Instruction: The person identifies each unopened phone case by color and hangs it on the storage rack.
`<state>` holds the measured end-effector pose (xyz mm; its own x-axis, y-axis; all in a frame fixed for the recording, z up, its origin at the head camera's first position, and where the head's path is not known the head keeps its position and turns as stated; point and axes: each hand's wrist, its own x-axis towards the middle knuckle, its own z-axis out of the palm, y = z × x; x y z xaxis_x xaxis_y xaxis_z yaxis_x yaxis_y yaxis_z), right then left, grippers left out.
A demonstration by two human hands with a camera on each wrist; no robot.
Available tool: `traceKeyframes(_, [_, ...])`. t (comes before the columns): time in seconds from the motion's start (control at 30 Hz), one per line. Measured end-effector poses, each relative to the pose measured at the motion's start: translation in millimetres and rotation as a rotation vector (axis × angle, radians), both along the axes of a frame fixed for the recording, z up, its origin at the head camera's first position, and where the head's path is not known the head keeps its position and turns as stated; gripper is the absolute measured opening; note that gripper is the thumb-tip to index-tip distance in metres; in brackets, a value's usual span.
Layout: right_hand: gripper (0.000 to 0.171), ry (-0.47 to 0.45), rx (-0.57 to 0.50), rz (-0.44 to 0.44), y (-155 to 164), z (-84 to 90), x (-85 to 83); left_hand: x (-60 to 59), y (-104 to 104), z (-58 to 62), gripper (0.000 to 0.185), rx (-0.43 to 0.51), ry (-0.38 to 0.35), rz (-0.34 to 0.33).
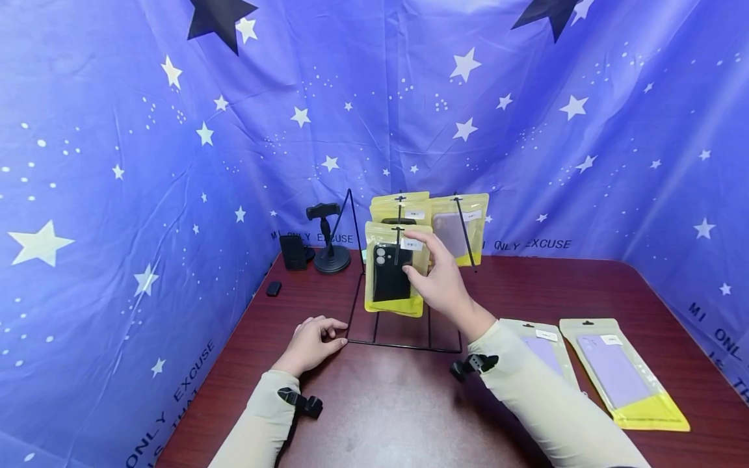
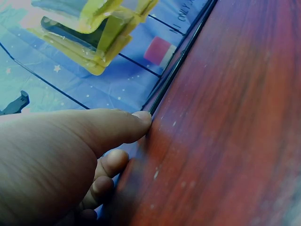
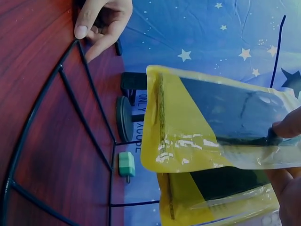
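Note:
A black wire display rack stands on the table. My left hand pinches its front left base corner, thumb against the wire. My right hand grips the right edge of a clear-and-yellow pouch with a black phone case inside, thumb in front. A rack prong appears to run through that pouch's hang hole, its tip showing in front. Behind it hang more such pouches, one on the same prong and one with a lilac case on the right prong.
Two pouches with lilac cases, one nearer and one farther right, lie flat by my right forearm. Left of the rack stand a black phone holder, a dark block and a small black item. Starry blue cloth surrounds the table.

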<state>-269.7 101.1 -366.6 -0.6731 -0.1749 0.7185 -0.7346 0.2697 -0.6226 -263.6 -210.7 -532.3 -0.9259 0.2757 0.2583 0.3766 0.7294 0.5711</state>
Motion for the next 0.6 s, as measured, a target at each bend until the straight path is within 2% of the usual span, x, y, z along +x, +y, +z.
traceKeyframes(0.43, [0.059,0.031,-0.022,-0.027,1,0.1,-27.9,1.0,0,1.6,0.028,0.002,-0.011,-0.007])
traceKeyframes(0.6, [0.06,-0.023,0.004,-0.056,7,-15.0,-53.5,0.8,-1,1.9,0.028,0.0,-0.012,-0.009])
